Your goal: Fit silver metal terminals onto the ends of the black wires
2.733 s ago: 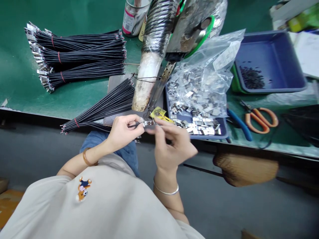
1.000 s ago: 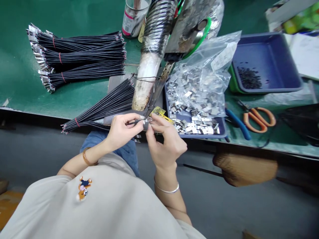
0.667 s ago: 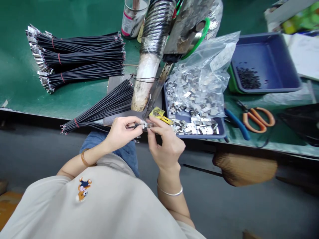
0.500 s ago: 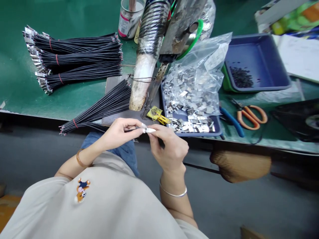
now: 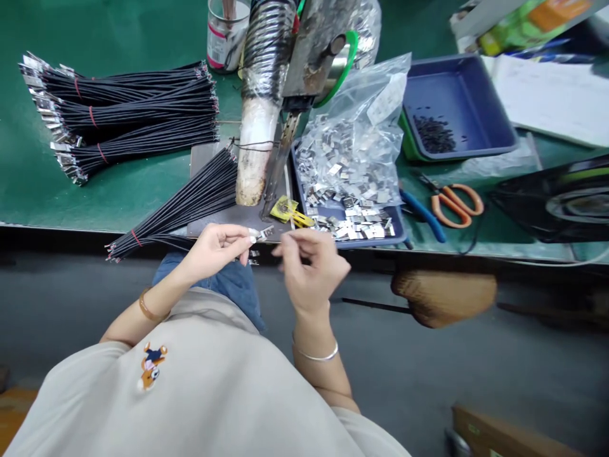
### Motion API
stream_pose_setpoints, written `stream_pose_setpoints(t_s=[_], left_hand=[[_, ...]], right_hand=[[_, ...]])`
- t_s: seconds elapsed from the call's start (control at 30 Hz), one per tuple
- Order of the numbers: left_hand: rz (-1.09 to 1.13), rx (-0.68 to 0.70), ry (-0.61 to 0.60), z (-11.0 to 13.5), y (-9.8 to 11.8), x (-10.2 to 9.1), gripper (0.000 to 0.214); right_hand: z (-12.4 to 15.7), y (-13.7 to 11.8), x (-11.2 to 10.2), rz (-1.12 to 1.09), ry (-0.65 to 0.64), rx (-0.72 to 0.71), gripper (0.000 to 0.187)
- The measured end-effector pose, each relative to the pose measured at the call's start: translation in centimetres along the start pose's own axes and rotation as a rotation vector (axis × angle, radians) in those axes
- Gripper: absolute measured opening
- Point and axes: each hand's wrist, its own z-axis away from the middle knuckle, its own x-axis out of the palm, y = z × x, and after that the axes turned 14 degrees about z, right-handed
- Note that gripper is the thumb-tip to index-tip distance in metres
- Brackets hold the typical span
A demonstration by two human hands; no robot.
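Between the thumb and fingers of my left hand [image 5: 223,249] is a small silver metal connector piece [image 5: 265,233], its shiny end sticking out to the right. My right hand [image 5: 311,263] is apart from it, just to the right, with fingers curled and the fingertips smeared by motion. Whether anything sits in those fingertips cannot be made out. Behind my right hand, a blue tray [image 5: 375,242] carries many similar loose metal pieces [image 5: 364,219] and an open plastic bag [image 5: 380,108] full of them. A bundle of black cables [image 5: 185,203] lies beyond my left hand.
A soldering-iron-like tool wrapped in foil and tape [image 5: 257,139] hangs ahead, beside a metal arm [image 5: 285,152]. Tied cable bundles [image 5: 143,105] lie at left. On the right are blue-handled pliers [image 5: 425,216], orange scissors [image 5: 457,206] and a blue bin [image 5: 490,95] with small black parts.
My hands have parted: the right hand has let go of the metal piece and moved slightly away, while the left keeps it. The whole view has shifted a little.
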Motion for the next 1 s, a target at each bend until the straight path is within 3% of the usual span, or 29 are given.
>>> stream_pose_setpoints(t_s=[0.1, 0.3, 0.37, 0.5, 0.57, 0.67, 0.73, 0.83, 1.0], left_hand=[[0.028, 0.003, 0.046, 0.0, -0.3, 0.3, 0.027], [0.034, 0.008, 0.040, 0.1, -0.4, 0.6, 0.024], [0.018, 0.010, 0.046, 0.2, -0.6, 0.7, 0.024], [0.033, 0.018, 0.104, 0.1, -0.8, 0.9, 0.025], [0.036, 0.033, 0.154, 0.0, -0.9, 0.8, 0.025], [0.018, 0.075, 0.213, -0.2, -0.9, 0.7, 0.024], [0.029, 0.092, 0.206, -0.4, -0.9, 0.6, 0.023], [0.070, 0.089, 0.182, -0.6, -0.9, 0.9, 0.023], [0.070, 0.089, 0.175, -1.2, -1.1, 1.2, 0.022]], right_hand=[[0.4, 0.0, -0.7, 0.013, 0.109, 0.058, 0.007], [-0.2, -0.9, -0.7, 0.146, -0.100, -0.179, 0.005], [-0.4, -1.0, -0.3, 0.118, -0.145, -0.153, 0.005], [-0.4, -0.9, -0.4, -0.123, -0.276, 0.032, 0.011], [-0.4, -0.7, -0.6, -0.223, -0.187, 0.109, 0.015], [-0.4, -0.7, -0.7, -0.308, 0.161, 0.107, 0.011], [-0.3, -0.7, -0.6, -0.295, 0.281, 0.079, 0.007], [0.0, -0.7, -0.2, -0.114, 0.220, 0.021, 0.007], [0.0, -0.5, 0.8, 0.151, 0.120, -0.307, 0.012]])
